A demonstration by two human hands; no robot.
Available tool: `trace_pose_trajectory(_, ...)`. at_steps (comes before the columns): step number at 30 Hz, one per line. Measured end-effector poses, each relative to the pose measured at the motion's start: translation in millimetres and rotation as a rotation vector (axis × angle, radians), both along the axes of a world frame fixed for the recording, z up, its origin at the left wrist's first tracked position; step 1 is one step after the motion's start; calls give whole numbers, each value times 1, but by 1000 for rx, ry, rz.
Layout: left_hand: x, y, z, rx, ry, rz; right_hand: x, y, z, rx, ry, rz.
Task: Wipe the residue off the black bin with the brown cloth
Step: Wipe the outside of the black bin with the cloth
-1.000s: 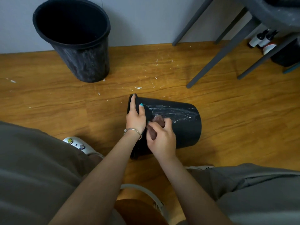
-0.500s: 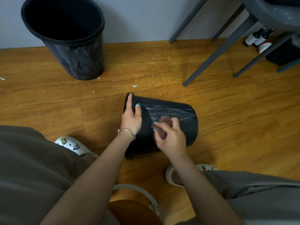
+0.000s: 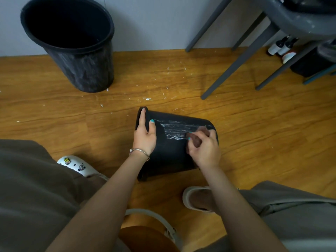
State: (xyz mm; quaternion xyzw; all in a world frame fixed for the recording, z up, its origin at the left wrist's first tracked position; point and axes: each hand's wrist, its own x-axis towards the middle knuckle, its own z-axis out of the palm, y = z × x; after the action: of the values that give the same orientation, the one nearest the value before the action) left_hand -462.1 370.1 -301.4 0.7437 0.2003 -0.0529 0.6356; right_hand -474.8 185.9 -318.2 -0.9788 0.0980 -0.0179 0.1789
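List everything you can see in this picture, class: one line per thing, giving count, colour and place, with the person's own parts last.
Black bin on its side: 1, black, centre of the floor, white residue streaked on its upper wall.
Brown cloth: 1, brown, pressed on the bin near its base.
Upright bin: 1, black with grey smears, far left by the wall.
Chair legs: several, grey, far right.
Bottles: 2, white with black tops, far right under the chair.
Floor: wooden, brown, flecked with white bits.
Shoes: 2, white, near the bin's mouth and base.
Bracelet: 1, silver, left wrist.
Left hand: holds the bin's rim.
Right hand: grips the cloth.
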Motion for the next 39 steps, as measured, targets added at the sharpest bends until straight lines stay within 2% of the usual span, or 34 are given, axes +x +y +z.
trace_pose_trajectory(3, 1, -2, -3, 21, 11, 11, 1, 22, 2, -21, 17, -100)
trace_pose_trajectory(6, 2, -1, -6, 49, 5, 6, -11, 59, 7, -9, -36, 96)
trace_pose_trajectory(9, -1, 0, -8, 37, 4, 15, -14, 40, 3, 7, -60, 213)
trace_pose_trajectory(12, -1, -1, -7, 6, 12, 26, -7, -1, 0, 34, -34, 30)
trace_pose_trajectory(16, 3, -1, -5, 5, 18, 18, -2, -1, 1, 34, 6, -101)
trace_pose_trajectory(21, 11, 2, -5, 163, 78, -69, -3, -6, 2, 113, 38, -154)
trace_pose_trajectory(26, 39, 1, 4, 180, 174, -60, -9, -6, 3, 112, 46, -170)
trace_pose_trajectory(30, 44, 0, 3, 286, 205, -110, -7, -5, 8, 121, 91, -204)
trace_pose_trajectory(35, 41, 2, 2, 367, 191, -99, -4, -27, -4, -5, -69, -30)
trace_pose_trajectory(39, 37, 0, 3, 379, 181, -87, 10, -57, -5, -33, 25, -223)
